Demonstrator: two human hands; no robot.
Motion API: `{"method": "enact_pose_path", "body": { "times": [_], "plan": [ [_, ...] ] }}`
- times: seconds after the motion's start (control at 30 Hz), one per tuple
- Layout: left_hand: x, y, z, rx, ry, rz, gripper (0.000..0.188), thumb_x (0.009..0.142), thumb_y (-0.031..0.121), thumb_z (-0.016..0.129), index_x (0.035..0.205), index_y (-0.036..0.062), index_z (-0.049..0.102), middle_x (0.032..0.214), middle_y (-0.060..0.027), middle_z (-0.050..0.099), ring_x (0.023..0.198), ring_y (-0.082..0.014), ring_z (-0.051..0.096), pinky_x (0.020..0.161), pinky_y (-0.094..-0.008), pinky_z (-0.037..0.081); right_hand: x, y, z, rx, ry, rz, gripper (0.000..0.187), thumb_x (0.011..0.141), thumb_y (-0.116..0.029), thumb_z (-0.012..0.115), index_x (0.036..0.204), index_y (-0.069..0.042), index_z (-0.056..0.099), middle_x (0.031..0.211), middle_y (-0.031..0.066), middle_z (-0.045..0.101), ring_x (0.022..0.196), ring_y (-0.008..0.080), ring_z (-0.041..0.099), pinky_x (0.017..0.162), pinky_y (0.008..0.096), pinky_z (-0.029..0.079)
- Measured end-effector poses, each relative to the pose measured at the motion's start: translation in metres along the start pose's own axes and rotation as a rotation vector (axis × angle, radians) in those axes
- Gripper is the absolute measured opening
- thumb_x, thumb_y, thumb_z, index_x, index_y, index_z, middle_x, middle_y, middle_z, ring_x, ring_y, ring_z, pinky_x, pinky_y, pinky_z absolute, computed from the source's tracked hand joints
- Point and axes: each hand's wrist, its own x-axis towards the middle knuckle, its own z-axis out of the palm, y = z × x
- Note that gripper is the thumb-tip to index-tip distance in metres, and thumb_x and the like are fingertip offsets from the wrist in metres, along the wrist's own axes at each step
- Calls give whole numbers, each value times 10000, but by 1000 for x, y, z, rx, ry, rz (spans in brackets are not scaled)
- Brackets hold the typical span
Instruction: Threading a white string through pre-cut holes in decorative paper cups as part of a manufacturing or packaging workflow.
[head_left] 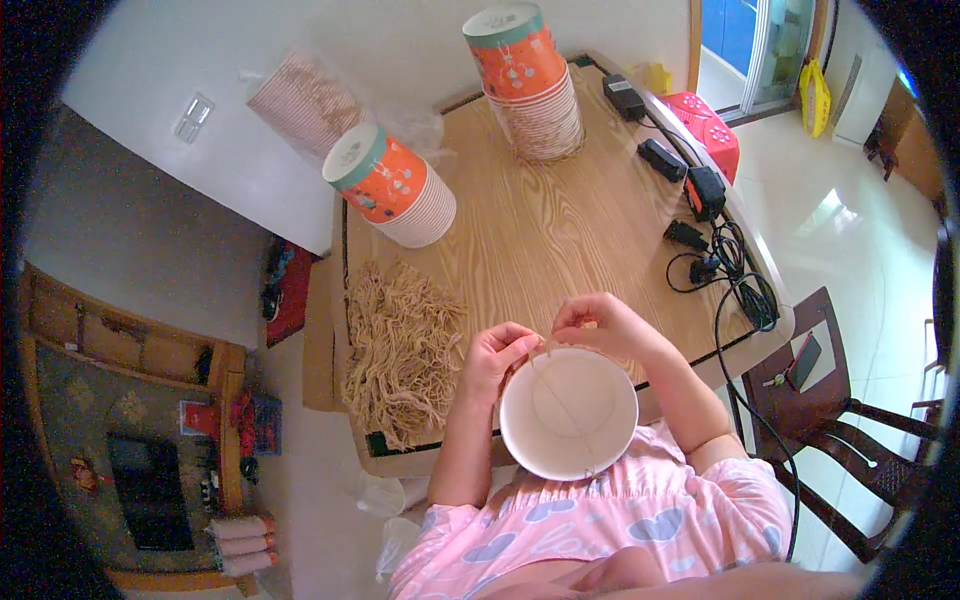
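Note:
A white paper tub (570,450) rests in my lap against the table's near edge, its open mouth facing up. At its far rim, my left hand (500,352) pinches a thin tan paper cord (541,350). My right hand (598,322) is closed at the same cord, just to the right, with its fingertips partly hidden. A thin strand hangs down inside the tub. Left of my left hand lies a heap of tan cords (405,350). Farther back stand two stacks of nested orange and teal paper tubs, one stack (395,190) nearer and another stack (525,90) farther off.
Black power adapters (705,192) and coiled cables (745,280) line the right side of the wooden table (530,240). One cable drops over the edge near my right arm. A bagged stack of tubs (305,105) leans by the wall. A dark wooden chair (815,390) stands right.

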Motion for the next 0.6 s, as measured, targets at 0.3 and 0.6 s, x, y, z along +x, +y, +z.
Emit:
{"method": "enact_pose_path", "body": {
  "times": [0.3, 0.6],
  "plan": [
    [-3, 3, 10, 82, 7, 48, 63, 791, 122, 634, 786, 65, 609, 671, 24, 581, 545, -44, 494, 487, -179, 372, -13, -33, 21, -557, 188, -314, 131, 729, -145, 674, 758, -61, 578, 726, 80, 574, 703, 256, 565, 644, 343, 438],
    [-7, 6, 8, 189, 55, 45, 80, 799, 130, 639, 793, 52, 627, 653, 30, 567, 568, -50, 491, 510, -193, 373, -11, -35, 28, -724, 254, -360, 146, 738, -172, 665, 748, -75, 557, 728, 64, 565, 714, 249, 558, 676, 353, 403]
  ]
}}
